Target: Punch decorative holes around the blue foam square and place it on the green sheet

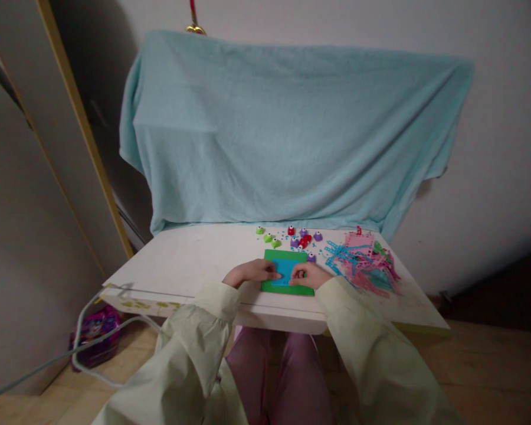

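A green rectangular board (pixel 275 254) lies near the front edge of the white table, with a smaller blue sheet (pixel 285 268) on top of it. My left hand (pixel 257 271) rests at the left side of the blue sheet, its fingers stretched out over the edge. My right hand (pixel 308 275) is at the sheet's right side, thumb and finger pressed together in a pinch. Whatever lies between those fingertips is too small to make out. Small dark marks or cuts show along the sheet's lower part. A purple toy piece with an eye (pixel 311 258) sits just beyond my right hand.
Green eyed pieces (pixel 268 238), red ones (pixel 305 241) and purple ones (pixel 317 236) stand behind the board among tiny blue scraps. A heap of pink, blue and green punched sheets (pixel 363 260) lies to the right. A light blue cloth (pixel 292 136) hangs behind the table (pixel 172 260). A cable (pixel 82 330) loops at left.
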`<state>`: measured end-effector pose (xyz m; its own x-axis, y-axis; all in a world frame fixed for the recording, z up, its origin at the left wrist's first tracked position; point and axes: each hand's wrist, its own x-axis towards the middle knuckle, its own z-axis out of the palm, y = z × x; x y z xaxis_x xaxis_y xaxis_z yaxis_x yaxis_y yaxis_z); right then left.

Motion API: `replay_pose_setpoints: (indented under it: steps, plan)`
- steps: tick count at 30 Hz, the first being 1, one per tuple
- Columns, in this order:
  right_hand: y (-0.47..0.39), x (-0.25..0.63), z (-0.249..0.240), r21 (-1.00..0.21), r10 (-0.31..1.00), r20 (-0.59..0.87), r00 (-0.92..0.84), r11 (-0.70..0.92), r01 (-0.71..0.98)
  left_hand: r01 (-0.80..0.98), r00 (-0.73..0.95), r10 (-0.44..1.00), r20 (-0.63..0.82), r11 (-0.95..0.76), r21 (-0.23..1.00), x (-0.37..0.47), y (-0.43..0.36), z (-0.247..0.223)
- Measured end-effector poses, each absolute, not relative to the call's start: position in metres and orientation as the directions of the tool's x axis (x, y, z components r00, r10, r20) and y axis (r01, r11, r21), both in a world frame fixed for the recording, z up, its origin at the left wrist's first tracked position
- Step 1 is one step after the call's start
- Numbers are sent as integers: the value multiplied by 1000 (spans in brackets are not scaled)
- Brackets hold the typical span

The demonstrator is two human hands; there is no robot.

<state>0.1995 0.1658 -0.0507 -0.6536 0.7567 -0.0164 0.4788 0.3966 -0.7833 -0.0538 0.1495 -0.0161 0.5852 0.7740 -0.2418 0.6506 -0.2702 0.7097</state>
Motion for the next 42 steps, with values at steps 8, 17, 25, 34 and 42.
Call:
replay_pose_setpoints:
  steps: [8,17,25,34,42]
  plan:
    - [164,198,-48,-782,758,-19,-652,395,482,616,590,783,-196,-279,737,-51,143,-26]
    - [164,196,-47,-778,753,-19,-657,402,483,665,575,800,-171,-335,667,-43,135,-17]
    - [163,194,-47,-762,750,-8,-662,424,490,760,537,801,-264,-323,565,-38,135,-6]
    - [163,194,-48,-748,755,-13,-656,427,507,800,468,827,-311,-246,547,-35,145,-8]
    - [162,193,-45,-761,748,-13,-663,423,492,799,515,809,-284,-333,501,-49,154,-13]
